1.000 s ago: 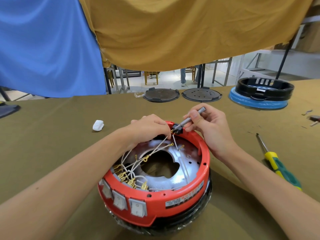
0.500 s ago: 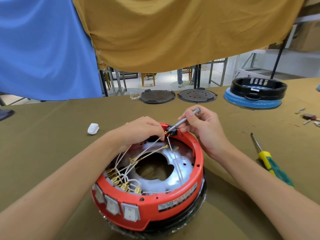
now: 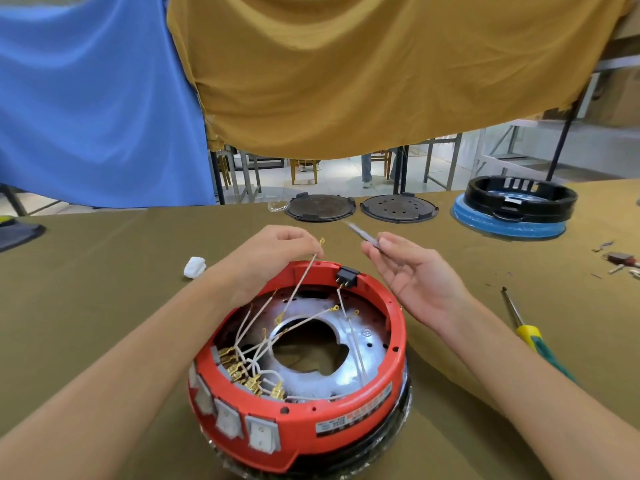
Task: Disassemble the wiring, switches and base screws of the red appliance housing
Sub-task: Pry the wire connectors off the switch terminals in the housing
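Note:
The red appliance housing (image 3: pixel 346 410) lies upside down on the olive table, its silver inner plate (image 3: pixel 367 355) exposed. Three white rocker switches (image 3: pixel 242 424) sit on its near-left wall, with brass terminals and white wires (image 3: pixel 256 355) bunched behind them. My left hand (image 3: pixel 273 254) pinches one white wire (image 3: pixel 304 275) lifted above the far rim, its brass terminal free in the air. My right hand (image 3: pixel 412 268) holds a thin grey tool (image 3: pixel 363 235), blurred, just beyond the rim. A black socket (image 3: pixel 347 277) sits in the far rim between my hands.
A yellow-green screwdriver (image 3: pixel 530 337) lies to the right. Two dark round plates (image 3: pixel 320 206) (image 3: pixel 398 207) and a black ring on a blue base (image 3: pixel 512 209) stand at the table's far side. A white wad (image 3: pixel 194 266) lies left; small loose parts (image 3: pixel 620 259) lie far right.
My left hand has pulled a white wire off the black socket and raised it above the rim. My right hand has drawn the grey tool back from the socket.

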`<action>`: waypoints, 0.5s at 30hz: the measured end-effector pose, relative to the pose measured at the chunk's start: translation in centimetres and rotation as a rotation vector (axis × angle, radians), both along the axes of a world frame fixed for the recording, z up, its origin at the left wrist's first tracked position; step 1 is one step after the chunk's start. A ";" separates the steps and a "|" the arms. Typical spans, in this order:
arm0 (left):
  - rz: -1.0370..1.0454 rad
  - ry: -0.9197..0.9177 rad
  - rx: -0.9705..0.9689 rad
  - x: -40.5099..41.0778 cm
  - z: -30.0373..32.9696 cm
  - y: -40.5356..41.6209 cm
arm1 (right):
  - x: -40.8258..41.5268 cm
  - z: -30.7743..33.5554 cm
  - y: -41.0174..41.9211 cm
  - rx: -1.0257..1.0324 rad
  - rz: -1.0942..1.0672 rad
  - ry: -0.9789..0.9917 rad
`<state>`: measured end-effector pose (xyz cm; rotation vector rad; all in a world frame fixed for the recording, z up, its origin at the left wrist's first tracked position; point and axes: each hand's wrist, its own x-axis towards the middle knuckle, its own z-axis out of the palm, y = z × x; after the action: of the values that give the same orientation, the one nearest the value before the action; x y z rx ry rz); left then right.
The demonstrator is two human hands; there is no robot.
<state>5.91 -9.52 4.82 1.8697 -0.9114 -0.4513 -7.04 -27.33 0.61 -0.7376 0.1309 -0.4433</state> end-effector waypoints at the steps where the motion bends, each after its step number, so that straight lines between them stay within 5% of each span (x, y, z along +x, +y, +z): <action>1: 0.008 -0.015 -0.009 -0.1 0.3 0.0 | -0.1 0.1 -0.1 -0.011 0.029 -0.001; 8: -0.043 -0.096 -0.034 -1.9 2.1 -1.2 | -0.3 0.8 -0.5 -0.186 0.166 0.009; 15: -0.148 -0.263 0.048 -3.6 2.5 -2.9 | -0.1 1.0 0.6 -0.424 0.000 0.056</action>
<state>2.33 -12.37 7.35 1.9429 -1.2300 -0.3219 -7.14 -26.73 1.64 -1.1667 0.0894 -0.4560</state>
